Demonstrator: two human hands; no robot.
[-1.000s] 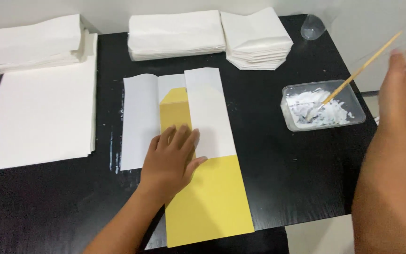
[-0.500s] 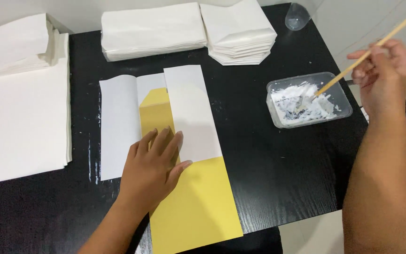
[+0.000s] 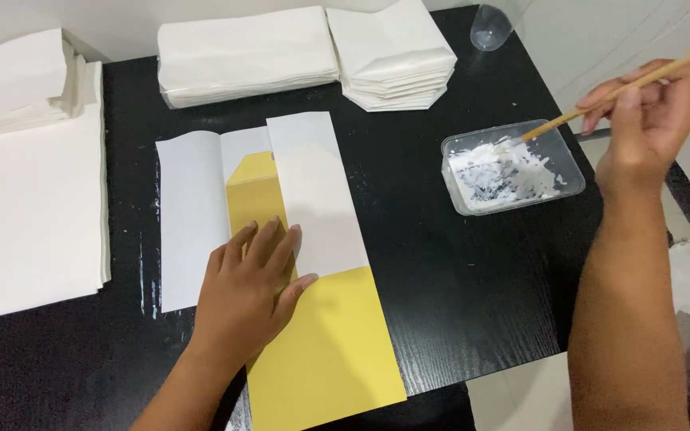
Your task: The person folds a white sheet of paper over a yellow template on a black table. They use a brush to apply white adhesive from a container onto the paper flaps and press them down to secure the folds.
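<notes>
Our left hand (image 3: 249,295) lies open, flat on the white sheet (image 3: 313,191); our right hand (image 3: 640,120) pinches the brush (image 3: 600,100) in the paste tub (image 3: 513,168). An overloaded brush could drip onto the table (image 3: 457,263).

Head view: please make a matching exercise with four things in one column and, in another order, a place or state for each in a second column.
Things
1. left hand
2. brush
3. clear tub
4. yellow template

Places or states
A. holds white paste
B. lies partly under folded white paper
C. presses flat on the paper and template
D. held in the right hand, tip in the tub

Pairs: 1-C, 2-D, 3-A, 4-B
</notes>
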